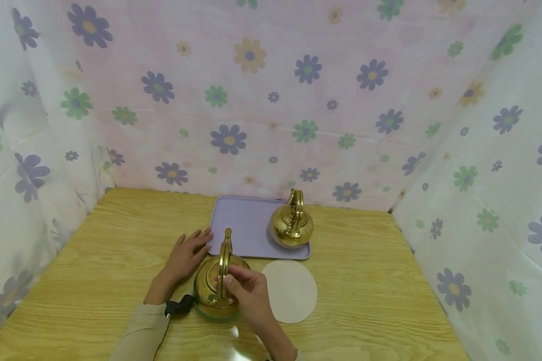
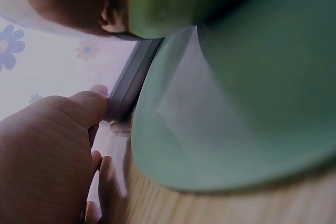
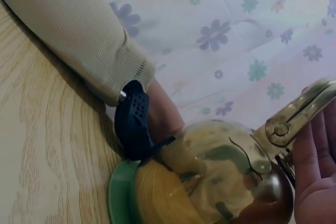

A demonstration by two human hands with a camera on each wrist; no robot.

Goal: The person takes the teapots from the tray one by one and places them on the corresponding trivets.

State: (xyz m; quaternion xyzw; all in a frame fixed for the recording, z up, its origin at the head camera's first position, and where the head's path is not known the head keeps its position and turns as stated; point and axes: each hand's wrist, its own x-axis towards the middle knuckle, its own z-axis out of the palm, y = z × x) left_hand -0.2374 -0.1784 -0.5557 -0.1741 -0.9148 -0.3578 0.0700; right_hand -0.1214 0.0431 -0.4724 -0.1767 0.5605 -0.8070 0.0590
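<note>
A shiny gold kettle [image 1: 205, 283] with a tall hinged handle [image 1: 224, 263] stands on a green plate [image 2: 236, 145] near the front of the table. My right hand [image 1: 253, 296] holds this handle, thumb in front and fingers [image 3: 304, 156] passing behind it. To the kettle's left, my left hand [image 1: 185, 255] lies with fingers extended, fingertips at the left edge of a lilac tray [image 1: 239, 220]. On that tray's right end sits a second, smaller-looking gold kettle [image 1: 293, 228], its handle upright. Nothing touches the second kettle but the tray.
A round cream mat [image 1: 293, 293] lies right of the near kettle, in front of the tray. A black wrist device [image 3: 134, 121] sits at my left cuff, close beside the kettle. Flowered cloth [image 1: 271, 100] hangs around the back and sides of the wooden table [image 1: 366, 291].
</note>
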